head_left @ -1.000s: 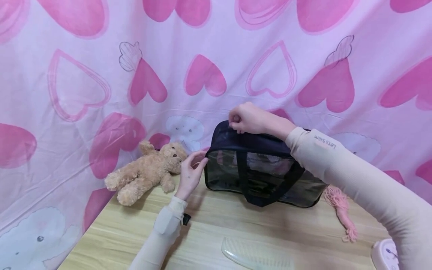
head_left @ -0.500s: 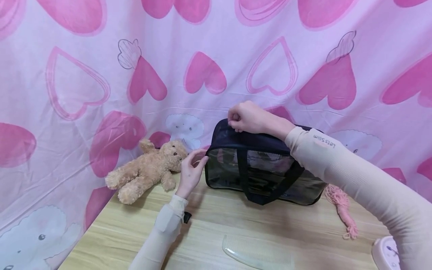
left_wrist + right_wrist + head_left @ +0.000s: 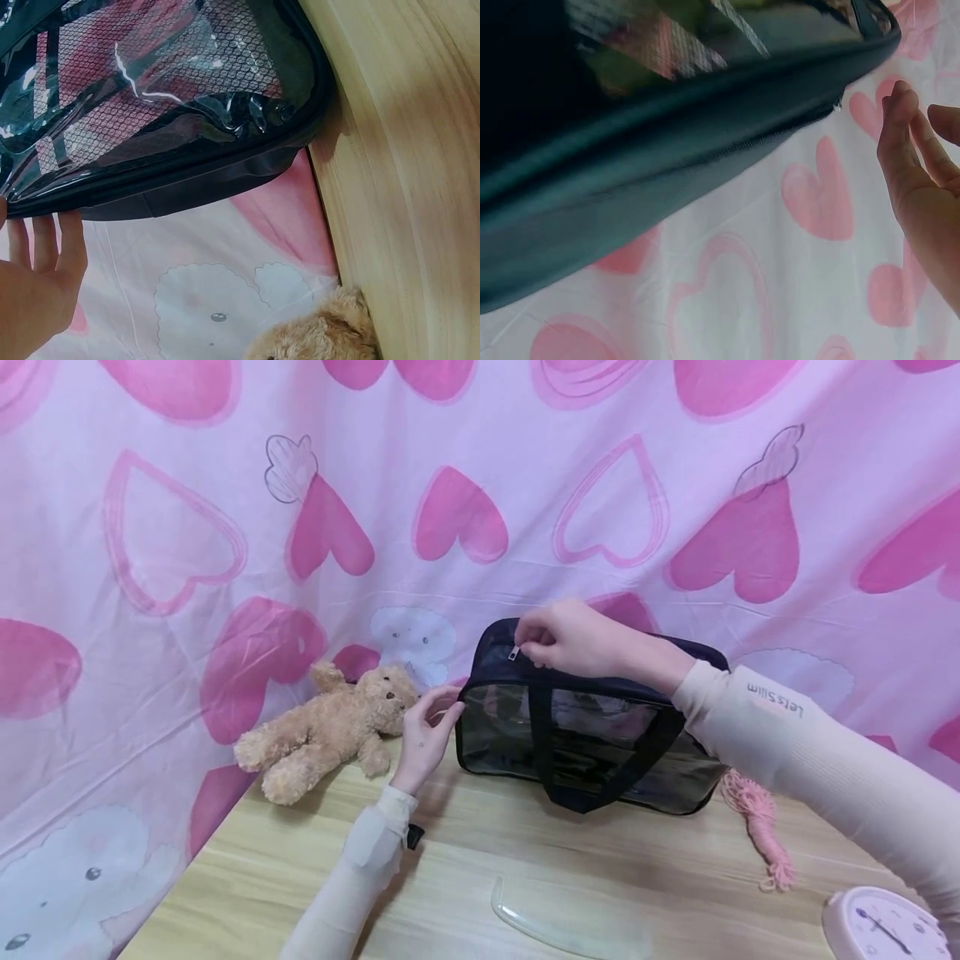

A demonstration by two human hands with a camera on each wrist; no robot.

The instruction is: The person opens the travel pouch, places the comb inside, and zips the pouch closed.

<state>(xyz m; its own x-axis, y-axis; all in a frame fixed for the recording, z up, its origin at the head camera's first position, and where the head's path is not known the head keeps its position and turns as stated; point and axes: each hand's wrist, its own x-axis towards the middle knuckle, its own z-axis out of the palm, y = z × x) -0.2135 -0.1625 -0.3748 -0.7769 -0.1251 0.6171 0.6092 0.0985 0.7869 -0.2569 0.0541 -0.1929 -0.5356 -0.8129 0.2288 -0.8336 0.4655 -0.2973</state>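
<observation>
A black bag (image 3: 495, 739) with see-through smoky sides and black handles (image 3: 581, 802) stands on the wooden table. My left hand (image 3: 424, 739) pinches its upper left corner between thumb and fingers; in the left wrist view those fingers reach behind the dark edging. Over the bag's top is my right hand (image 3: 573, 637), fingers loosely bent. A metal zipper pull (image 3: 513, 653) shows just beside its fingertips at the left end of the top. In the right wrist view the fingers (image 3: 900, 127) stand apart from the bag, and the zipper line (image 3: 727, 150) runs along the top.
A tan teddy bear (image 3: 330, 735) lies left of the bag. Pink yarn (image 3: 761, 835) lies to the right, with a round clock (image 3: 885, 927) nearer the front. A pale comb (image 3: 562, 920) lies in front on the table (image 3: 450, 877). Behind hangs a heart-print curtain (image 3: 517, 435).
My right hand has moved slightly right and away from the bag's left end, uncovering the zipper pull. The left hand stays at the corner. More of the clock shows.
</observation>
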